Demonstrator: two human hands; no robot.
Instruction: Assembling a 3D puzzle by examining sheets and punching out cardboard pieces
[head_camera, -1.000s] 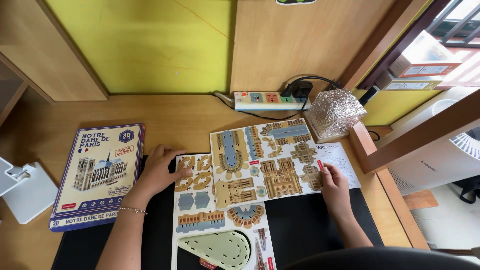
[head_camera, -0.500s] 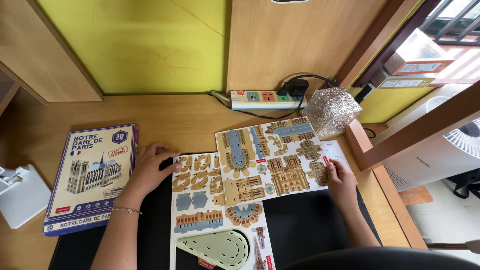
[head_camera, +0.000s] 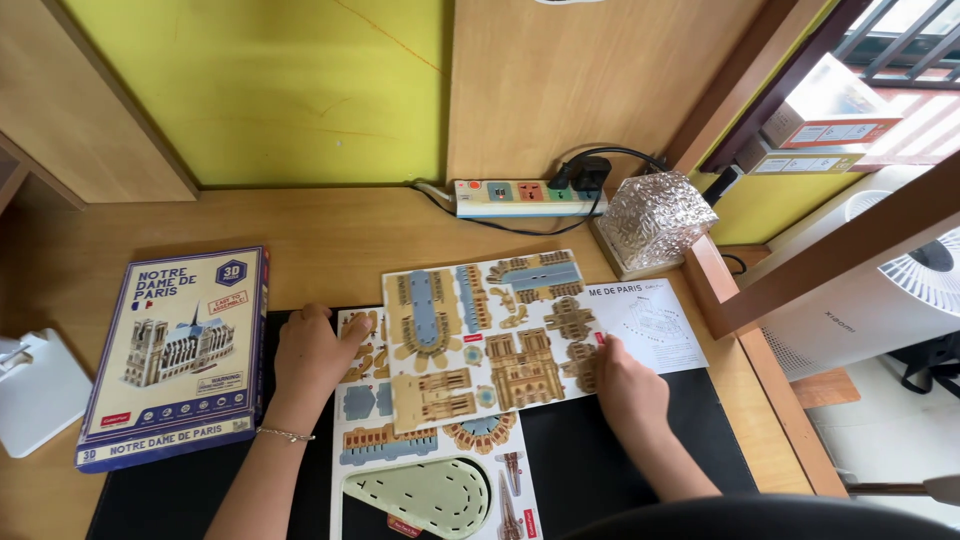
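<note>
Both hands palm-down: left hand (head_camera: 312, 352), right hand (head_camera: 628, 385) on puzzle sheets (head_camera: 490, 325).

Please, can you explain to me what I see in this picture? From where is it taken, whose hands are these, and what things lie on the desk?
The picture comes from a camera worn on a person's head, looking down at their own two bare hands; there is no machine. The left hand lies flat on a lower puzzle sheet. The right hand touches the right edge of the upper puzzle sheet, which shows printed cardboard building parts. Neither hand grips anything. Both sheets lie on a black mat on a wooden desk. On the left lies the puzzle box; by the right hand, a white instruction leaflet. Behind stand a power strip and a glass lamp.
</note>
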